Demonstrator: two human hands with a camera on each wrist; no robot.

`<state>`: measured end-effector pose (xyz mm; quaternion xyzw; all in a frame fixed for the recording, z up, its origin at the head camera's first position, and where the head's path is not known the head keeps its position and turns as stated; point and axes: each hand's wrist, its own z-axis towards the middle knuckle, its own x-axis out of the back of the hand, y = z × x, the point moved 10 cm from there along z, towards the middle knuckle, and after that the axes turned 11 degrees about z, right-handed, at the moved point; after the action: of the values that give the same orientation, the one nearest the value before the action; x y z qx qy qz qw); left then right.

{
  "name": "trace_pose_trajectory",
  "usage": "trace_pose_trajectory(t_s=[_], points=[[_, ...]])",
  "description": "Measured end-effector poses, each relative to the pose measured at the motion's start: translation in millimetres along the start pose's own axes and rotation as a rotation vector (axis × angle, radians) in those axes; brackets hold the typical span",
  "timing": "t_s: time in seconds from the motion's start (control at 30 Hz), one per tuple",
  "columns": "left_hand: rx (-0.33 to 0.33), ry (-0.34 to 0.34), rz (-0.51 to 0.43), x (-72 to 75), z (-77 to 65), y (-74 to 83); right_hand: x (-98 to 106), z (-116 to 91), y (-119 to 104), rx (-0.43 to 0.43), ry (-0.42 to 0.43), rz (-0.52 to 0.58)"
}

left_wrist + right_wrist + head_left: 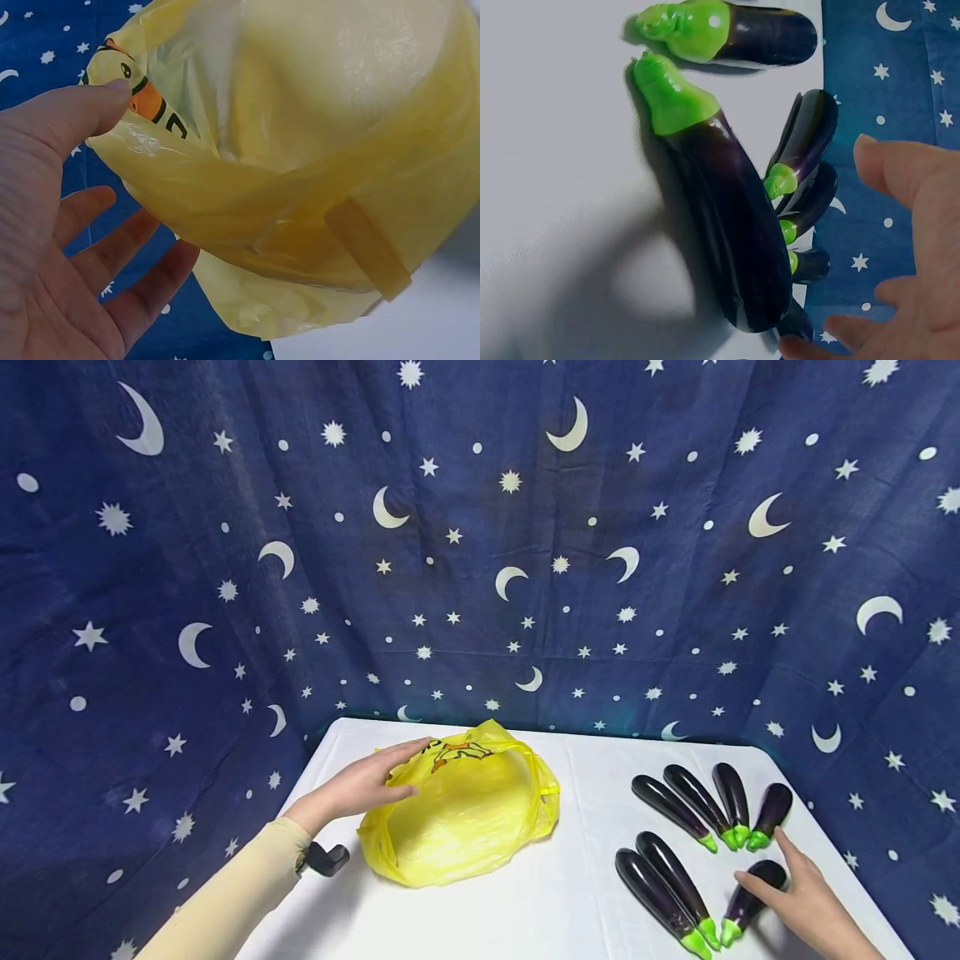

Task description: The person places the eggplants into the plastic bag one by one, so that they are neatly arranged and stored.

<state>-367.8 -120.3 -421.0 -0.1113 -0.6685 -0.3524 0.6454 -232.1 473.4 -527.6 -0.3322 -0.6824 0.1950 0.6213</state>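
Observation:
A yellow plastic bag (pixel 551 793) with a printed duck figure lies with its mouth spread wide. Beside its left rim is my left hand (pixel 367 787), fingers extended and thumb held apart. In the left wrist view the thumb (pixel 97 105) overlaps the bag's edge near the duck print (pixel 142 94); whether it touches, I cannot tell. On the right, my right hand (pixel 806 897) reaches over a dark purple eggplant (pixel 748 897) with a green cap, thumb and fingers spread on either side. The right wrist view shows a gap between that eggplant (pixel 727 217) and the hand (pixel 937 247).
Two eggplants (pixel 660 893) lie side by side left of the right hand. Several more (pixel 697 802) form a row farther back on the white table (pixel 585 860). A dark blue curtain (pixel 450 568) with moons and stars surrounds the table's back and sides.

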Motion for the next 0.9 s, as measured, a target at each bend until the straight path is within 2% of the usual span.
trace_pose_trajectory(t_s=[0.13,0.33,0.7,0.8,0.9], points=[[-0.032,-0.001,0.024,-0.7,3.3,5.8,1.1,-2.9,4.1,-0.062,-0.020,0.081],[-0.044,-0.012,0.062,-5.0,5.4,7.8,-0.5,-7.9,16.9,-0.219,-0.021,0.227],[-0.104,-0.037,0.105,-13.2,5.0,10.5,-20.1,-21.0,44.4,-0.430,-0.009,0.557],[-0.116,-0.033,0.113,-13.7,5.2,11.9,-26.0,-26.4,50.9,-0.510,0.006,0.652],[-0.136,-0.022,0.117,-13.1,5.4,15.0,-29.0,-29.5,55.0,-0.544,0.040,0.718]])
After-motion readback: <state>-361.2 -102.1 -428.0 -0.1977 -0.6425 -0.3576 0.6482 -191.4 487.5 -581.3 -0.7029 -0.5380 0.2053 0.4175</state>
